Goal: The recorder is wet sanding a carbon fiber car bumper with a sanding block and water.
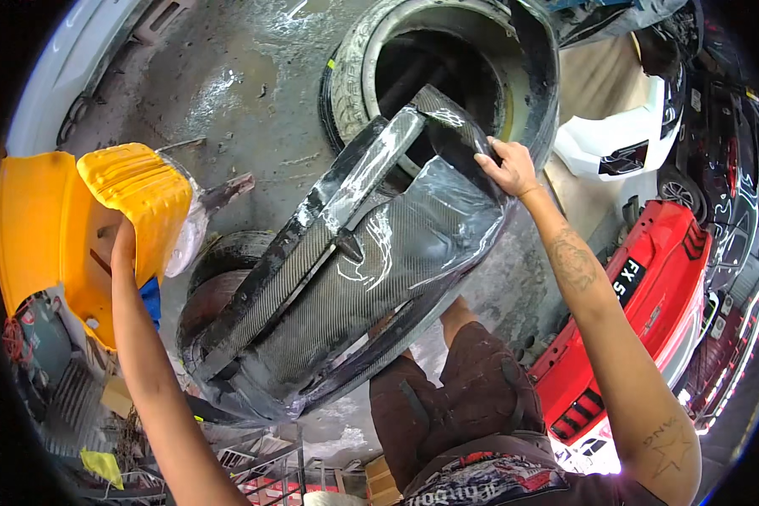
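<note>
A large dark carbon-fibre car body panel [312,312] with a glossy, partly whitish-smeared surface lies tilted in front of me, across the tyres. My right hand [512,169] is closed around its far right edge, thumb on top. On the left, my left hand [124,240] reaches into a cut-open yellow plastic container [38,228] with a ribbed side. That ribbed wall hides its fingers, so whether they hold anything does not show. A bit of blue [150,299] shows beside the left wrist.
A wheel-like tyre [350,105] stands behind the panel; another tyre [228,261] lies under its left side. To the right are a red car rear panel [624,312] and a white bumper [611,139]. A metal rack [261,460] stands near the lower edge. The concrete floor [228,110] looks wet.
</note>
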Action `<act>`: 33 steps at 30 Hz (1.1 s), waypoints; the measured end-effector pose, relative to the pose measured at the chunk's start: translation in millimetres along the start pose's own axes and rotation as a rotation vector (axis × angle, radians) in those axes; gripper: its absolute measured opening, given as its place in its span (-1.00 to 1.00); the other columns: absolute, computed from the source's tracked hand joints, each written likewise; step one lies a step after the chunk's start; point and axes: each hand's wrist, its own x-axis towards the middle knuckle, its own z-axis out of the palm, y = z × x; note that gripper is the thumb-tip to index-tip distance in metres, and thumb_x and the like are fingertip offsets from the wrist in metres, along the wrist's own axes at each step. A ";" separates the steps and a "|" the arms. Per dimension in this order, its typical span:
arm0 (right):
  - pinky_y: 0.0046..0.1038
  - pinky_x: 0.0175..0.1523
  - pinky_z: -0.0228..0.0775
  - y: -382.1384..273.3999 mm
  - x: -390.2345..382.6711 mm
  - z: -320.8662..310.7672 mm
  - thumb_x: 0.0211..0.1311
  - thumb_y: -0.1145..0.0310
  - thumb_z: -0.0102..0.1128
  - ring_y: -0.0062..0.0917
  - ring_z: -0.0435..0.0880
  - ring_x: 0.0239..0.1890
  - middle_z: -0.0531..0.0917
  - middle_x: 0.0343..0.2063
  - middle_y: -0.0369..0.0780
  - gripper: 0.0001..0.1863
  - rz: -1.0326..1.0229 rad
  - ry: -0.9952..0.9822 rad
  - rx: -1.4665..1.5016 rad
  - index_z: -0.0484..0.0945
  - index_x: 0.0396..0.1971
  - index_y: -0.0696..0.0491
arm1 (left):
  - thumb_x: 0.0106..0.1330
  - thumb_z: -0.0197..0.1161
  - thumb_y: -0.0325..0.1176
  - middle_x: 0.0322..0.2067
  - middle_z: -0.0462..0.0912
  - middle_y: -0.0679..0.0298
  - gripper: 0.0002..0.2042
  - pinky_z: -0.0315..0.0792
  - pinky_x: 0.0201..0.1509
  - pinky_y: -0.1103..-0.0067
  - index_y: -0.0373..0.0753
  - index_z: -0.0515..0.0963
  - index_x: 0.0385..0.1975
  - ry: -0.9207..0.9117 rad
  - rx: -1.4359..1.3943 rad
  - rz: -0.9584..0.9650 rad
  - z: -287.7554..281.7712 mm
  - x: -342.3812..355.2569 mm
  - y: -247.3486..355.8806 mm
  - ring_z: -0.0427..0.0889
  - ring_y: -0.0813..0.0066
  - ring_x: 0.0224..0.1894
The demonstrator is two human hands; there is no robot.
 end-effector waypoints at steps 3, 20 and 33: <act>-0.09 -0.20 0.50 -18.5 9.5 -14.4 0.21 -0.25 0.17 0.00 0.69 -0.35 0.66 -0.51 0.07 -0.36 0.011 -0.020 0.049 0.69 -0.15 0.11 | 0.55 -0.01 -0.16 -0.03 0.68 0.04 -0.59 0.51 0.04 0.33 -0.38 0.52 0.10 -0.009 0.256 0.196 -11.5 -10.7 18.0 0.65 0.15 -0.03; -0.14 -0.21 0.50 -4.9 0.6 1.3 0.18 -0.15 0.31 -0.03 0.69 -0.37 0.67 -0.50 0.09 -0.34 -0.033 0.096 0.100 0.68 -0.06 0.22 | 0.49 0.05 -0.38 -0.34 0.67 -0.18 -0.78 0.45 -0.18 0.05 -0.39 0.57 -0.30 0.587 1.123 1.144 22.9 -87.0 39.9 0.60 -0.34 -0.27; -0.08 -0.14 0.51 -34.7 12.8 -0.3 0.16 -0.33 0.17 -0.03 0.70 -0.32 0.68 -0.51 0.05 -0.31 0.045 -0.008 0.101 0.70 -0.15 0.08 | 0.42 0.01 -0.42 -0.11 0.66 -0.13 -0.70 0.48 -0.01 0.17 -0.41 0.61 -0.02 0.565 1.450 0.832 -54.0 -92.6 59.7 0.59 -0.15 -0.09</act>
